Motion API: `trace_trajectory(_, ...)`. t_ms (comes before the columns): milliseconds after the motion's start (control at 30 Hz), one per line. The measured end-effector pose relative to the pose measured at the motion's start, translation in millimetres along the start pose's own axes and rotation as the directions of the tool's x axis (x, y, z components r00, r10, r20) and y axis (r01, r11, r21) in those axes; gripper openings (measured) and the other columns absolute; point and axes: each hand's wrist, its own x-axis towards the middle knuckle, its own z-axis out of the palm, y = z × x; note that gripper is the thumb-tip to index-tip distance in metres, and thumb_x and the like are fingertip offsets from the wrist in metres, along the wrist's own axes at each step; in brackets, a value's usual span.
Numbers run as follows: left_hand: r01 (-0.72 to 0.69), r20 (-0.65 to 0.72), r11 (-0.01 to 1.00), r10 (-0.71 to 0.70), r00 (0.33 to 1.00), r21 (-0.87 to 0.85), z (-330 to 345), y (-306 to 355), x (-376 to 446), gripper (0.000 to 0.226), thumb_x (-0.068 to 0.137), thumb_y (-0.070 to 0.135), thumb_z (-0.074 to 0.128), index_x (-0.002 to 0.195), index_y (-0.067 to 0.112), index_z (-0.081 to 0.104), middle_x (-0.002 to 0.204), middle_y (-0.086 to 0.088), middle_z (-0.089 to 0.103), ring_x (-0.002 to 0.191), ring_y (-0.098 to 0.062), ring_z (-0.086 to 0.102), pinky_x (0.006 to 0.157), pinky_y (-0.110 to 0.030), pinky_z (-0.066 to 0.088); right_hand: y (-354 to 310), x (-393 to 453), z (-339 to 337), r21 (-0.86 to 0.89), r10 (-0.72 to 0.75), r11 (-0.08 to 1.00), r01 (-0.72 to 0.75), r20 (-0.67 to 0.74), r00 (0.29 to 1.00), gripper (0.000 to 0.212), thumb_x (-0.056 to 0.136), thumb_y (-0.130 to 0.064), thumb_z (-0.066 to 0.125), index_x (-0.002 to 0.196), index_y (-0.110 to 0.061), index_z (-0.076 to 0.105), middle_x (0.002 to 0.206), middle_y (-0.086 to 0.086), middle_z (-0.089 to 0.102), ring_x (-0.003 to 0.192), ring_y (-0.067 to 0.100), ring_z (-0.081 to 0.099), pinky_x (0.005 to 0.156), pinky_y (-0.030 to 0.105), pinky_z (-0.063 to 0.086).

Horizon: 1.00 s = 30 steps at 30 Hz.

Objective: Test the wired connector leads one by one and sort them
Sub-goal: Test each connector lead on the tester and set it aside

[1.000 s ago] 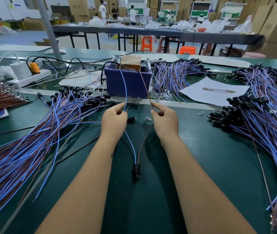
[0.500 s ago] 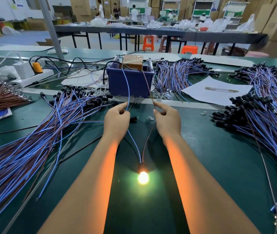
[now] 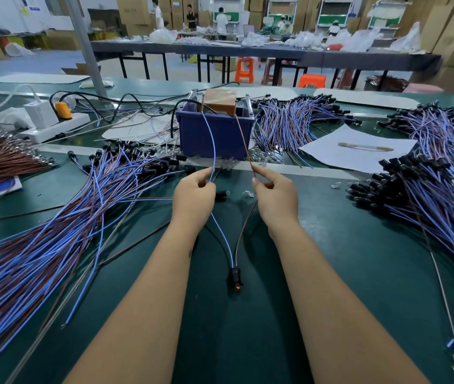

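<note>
Head view: left hand [image 3: 192,199] grip pinches blue wire [image 3: 221,234], right hand [image 3: 277,196] grip pinches brown wire [image 3: 243,231]; socket [image 3: 235,275] rests on green worktop [image 3: 344,267], warehouse behind.

Black connector [image 3: 235,275] on green mat, faint orange glow, blue-and-brown leads

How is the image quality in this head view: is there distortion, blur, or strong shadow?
Head view: wide-angle bending curves the far table and stretches the forearms; background is soft; light is even, with only a soft shadow under the hands; a faint orange glow shows at the socket on the green table.
</note>
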Motion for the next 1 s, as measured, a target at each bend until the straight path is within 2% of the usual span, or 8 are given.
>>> trace_trajectory(133,-0.001,-0.001,1.0,0.001,1.0,0.014,-0.2,-1.3,0.8,0.046,0.087,0.007,0.048,0.12,0.033,0.067,0.076,0.004,0.056,0.067,-0.011,0.044,0.057,-0.02,0.037,-0.9,0.0,-0.4,-0.009,-0.019,1.0,0.019,0.01,1.0,0.032,0.094,-0.017,0.057,0.118,-0.035,0.068,0.044,-0.029,0.047,0.042,-0.002,0.043,0.044,0.007,0.03)
trace_trajectory(300,-0.004,0.01,1.0,0.004,1.0,0.022,-0.1,-1.4,0.7,0.046,0.087,0.008,0.048,0.12,0.033,0.067,0.078,0.006,0.061,0.066,-0.009,0.046,0.051,-0.011,0.038,-2.1,-0.9,-0.5,-0.017,-0.022,1.0,0.022,0.015,1.0,0.033,0.095,-0.017,0.057,0.119,-0.035,0.067,0.043,-0.029,0.045,0.043,-0.002,0.044,0.048,0.011,0.033)
trace_trajectory(433,-0.026,0.007,0.999,0.026,1.0,0.023,-0.3,-1.3,0.1,0.045,0.087,0.006,0.048,0.102,0.043,0.068,0.079,0.006,0.061,0.069,-0.01,0.047,0.057,-0.018,0.038,-2.9,-1.4,-0.4,-0.008,-0.023,1.0,0.023,0.017,1.0,0.033,0.095,-0.016,0.057,0.119,-0.035,0.067,0.042,-0.029,0.045,0.042,-0.002,0.044,0.046,0.008,0.031)
trace_trajectory(533,-0.045,-0.047,0.999,0.046,0.998,0.028,-1.5,0.0,0.3,0.039,0.088,0.006,0.048,0.111,0.028,0.07,0.073,0.008,0.06,0.061,-0.006,0.046,0.053,-0.013,0.038,-3.2,-1.5,-1.0,-0.011,-0.02,1.0,0.02,0.014,1.0,0.033,0.094,-0.017,0.057,0.119,-0.037,0.067,0.043,-0.028,0.045,0.042,-0.001,0.043,0.046,0.008,0.032)
trace_trajectory(600,-0.043,-0.113,0.999,0.044,0.993,0.017,-3.3,1.1,1.3,0.036,0.089,0.006,0.048,0.117,0.019,0.068,0.066,0.011,0.055,0.051,-0.001,0.042,0.048,-0.008,0.035,-3.5,-1.3,-1.3,-0.007,-0.014,1.0,0.014,0.016,1.0,0.033,0.094,-0.018,0.057,0.118,-0.038,0.067,0.043,-0.025,0.044,0.043,0.001,0.041,0.052,0.015,0.035)
trace_trajectory(733,-0.005,-0.18,0.999,-0.004,0.984,-0.05,-6.0,3.1,1.8,0.036,0.088,0.006,0.048,0.119,0.016,0.065,0.066,0.006,0.056,0.052,-0.004,0.045,0.049,-0.015,0.039,-4.0,-1.3,-1.0,-0.006,-0.01,1.0,0.01,0.006,1.0,0.033,0.093,-0.017,0.058,0.116,-0.039,0.068,0.046,-0.017,0.043,0.043,0.002,0.041,0.055,0.021,0.037)
trace_trajectory(867,0.018,-0.203,0.995,-0.039,0.978,-0.103,-4.8,4.7,2.9,0.036,0.088,0.004,0.047,0.118,0.013,0.065,0.065,0.006,0.053,0.062,-0.014,0.047,0.059,-0.028,0.043,-3.5,-2.0,-1.6,-0.011,-0.006,1.0,0.006,0.017,1.0,0.034,0.094,-0.018,0.057,0.118,-0.039,0.067,0.042,-0.024,0.043,0.043,0.001,0.041,0.056,0.021,0.038)
trace_trajectory(1000,0.016,-0.219,0.993,-0.042,0.975,-0.117,-5.1,3.5,3.4,0.036,0.087,0.004,0.046,0.116,0.015,0.066,0.062,0.006,0.051,0.059,-0.012,0.045,0.056,-0.026,0.042,-4.4,-1.7,-1.1,0.003,-0.002,1.0,0.002,0.016,1.0,0.034,0.094,-0.018,0.058,0.119,-0.04,0.067,0.044,-0.02,0.044,0.043,0.001,0.041,0.055,0.021,0.038)
